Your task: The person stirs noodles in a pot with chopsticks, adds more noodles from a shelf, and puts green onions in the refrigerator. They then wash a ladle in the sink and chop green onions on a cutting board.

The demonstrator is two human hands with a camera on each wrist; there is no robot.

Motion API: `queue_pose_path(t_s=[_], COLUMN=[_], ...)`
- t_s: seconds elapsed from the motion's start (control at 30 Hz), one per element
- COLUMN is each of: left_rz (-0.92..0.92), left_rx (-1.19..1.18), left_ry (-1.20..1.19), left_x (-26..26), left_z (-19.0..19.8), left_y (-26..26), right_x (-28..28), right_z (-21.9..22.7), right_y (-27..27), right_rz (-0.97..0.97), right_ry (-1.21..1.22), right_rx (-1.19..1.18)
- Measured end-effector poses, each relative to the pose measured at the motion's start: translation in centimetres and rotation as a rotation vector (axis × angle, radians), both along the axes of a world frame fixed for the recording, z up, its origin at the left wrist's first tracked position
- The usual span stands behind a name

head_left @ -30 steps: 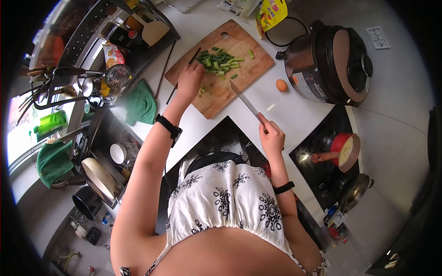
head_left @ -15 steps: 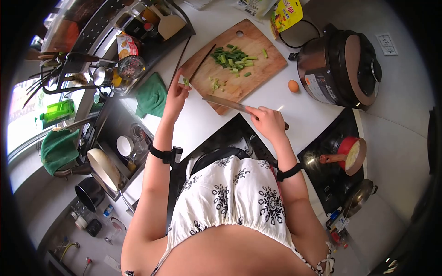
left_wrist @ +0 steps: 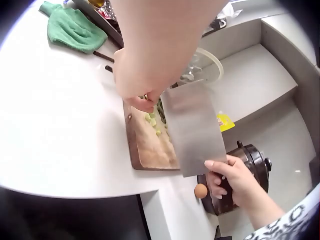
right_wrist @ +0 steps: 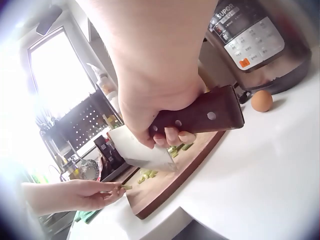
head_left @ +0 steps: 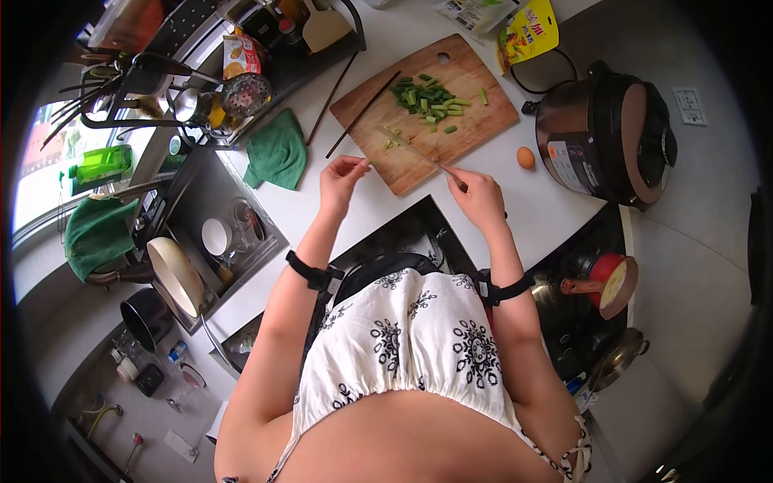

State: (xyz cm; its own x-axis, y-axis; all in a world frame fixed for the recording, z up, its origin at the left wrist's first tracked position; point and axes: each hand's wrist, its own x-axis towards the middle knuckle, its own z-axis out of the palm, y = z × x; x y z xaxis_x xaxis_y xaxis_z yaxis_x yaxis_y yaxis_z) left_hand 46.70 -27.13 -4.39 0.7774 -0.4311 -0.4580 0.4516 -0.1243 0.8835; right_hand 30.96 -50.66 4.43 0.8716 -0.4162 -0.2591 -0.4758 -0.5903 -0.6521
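My left hand (head_left: 342,185) pinches a small piece of green onion (right_wrist: 128,187) between thumb and fingertips, just off the near left corner of the wooden cutting board (head_left: 491,121). My right hand (head_left: 481,201) grips a cleaver by its dark riveted handle (right_wrist: 200,114). Its broad blade (left_wrist: 195,131) reaches over the near part of the board. Cut green onion lengths (head_left: 431,103) lie in a pile toward the far side, with a few paler bits (right_wrist: 146,176) nearer the blade. One dark chopstick (head_left: 362,115) lies along the board's left side.
Right of the board are a brown egg (head_left: 526,157) and an electric pressure cooker (head_left: 596,121). A green cloth (head_left: 278,149) and another chopstick (head_left: 332,98) lie left. The sink (head_left: 256,256) is at lower left; a red pan (head_left: 609,283) stands on the right stove.
The left hand lifted off the board with a green onion piece, swung left, then came back toward the near corner. The cleaver has shifted across the near part of the board.
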Motion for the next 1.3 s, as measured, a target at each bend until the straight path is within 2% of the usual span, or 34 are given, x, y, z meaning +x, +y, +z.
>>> queue_pose_path(t_s=[0.07,0.13,0.17,0.23,0.3,0.37,0.4,0.47,0.7,0.77,0.87,0.97,1.07,1.17,1.3], left_rz=[0.009,0.035,0.036,0.107,0.091,-0.023,-0.031,-0.033,0.038,-0.018,-0.105,-0.104,-0.149,-0.100,-0.127], left_rx=[-0.028,0.138,0.136,0.128,0.174,0.345,0.348,0.440,0.424,0.432,0.469,0.427,0.434,0.467,0.494], left_ry=[0.009,-0.099,-0.097,-0.234,-0.287,-0.670,-0.668,-0.830,-0.753,-0.901,-0.953,-1.024,-0.979,-0.972,-0.990], left_x=[-0.9,-1.8,-2.2,-3.0,-3.2,-3.2,-3.2,-3.3,-3.6,-3.6,-3.4,-2.9,-2.4,-2.3,-2.4], left_z=[-0.5,0.1,-0.1,-0.5,0.0,0.5,0.4,0.4,0.8,0.8,0.6,0.9,1.0,1.4,2.1], left_y=[-1.3,-2.8,-3.4,-4.3,-4.5,-4.5,-4.3,-3.8,-3.6,-3.1,-2.7,-3.1,-3.6,-4.1,-4.0], right_x=[-0.4,-0.9,-1.1,-1.4,-1.7,-2.0,-2.2,-2.5,-2.3,-2.1,-1.6,-1.3,-0.9,-0.3,0.4], right_z=[0.0,-0.4,-0.4,-0.2,0.4,0.8,0.9,0.8,1.2,1.4,1.6,2.3,3.0,3.3,3.8], right_y=[0.5,1.2,1.4,1.9,2.5,2.9,3.1,3.6,4.0,4.2,4.3,4.5,4.5,4.3,4.0], right_rz=[-0.039,-0.083,-0.082,-0.030,-0.002,0.024,0.024,0.018,0.050,0.050,0.061,0.099,0.095,0.092,0.094], right_ry=[0.050,-0.036,-0.034,-0.092,-0.069,-0.048,-0.038,-0.018,-0.001,0.007,0.035,0.019,0.027,0.052,0.078], right_rx=[0.050,0.054,0.052,-0.071,-0.126,-0.180,-0.198,-0.207,-0.233,-0.220,-0.217,-0.248,-0.254,-0.262,-0.271])
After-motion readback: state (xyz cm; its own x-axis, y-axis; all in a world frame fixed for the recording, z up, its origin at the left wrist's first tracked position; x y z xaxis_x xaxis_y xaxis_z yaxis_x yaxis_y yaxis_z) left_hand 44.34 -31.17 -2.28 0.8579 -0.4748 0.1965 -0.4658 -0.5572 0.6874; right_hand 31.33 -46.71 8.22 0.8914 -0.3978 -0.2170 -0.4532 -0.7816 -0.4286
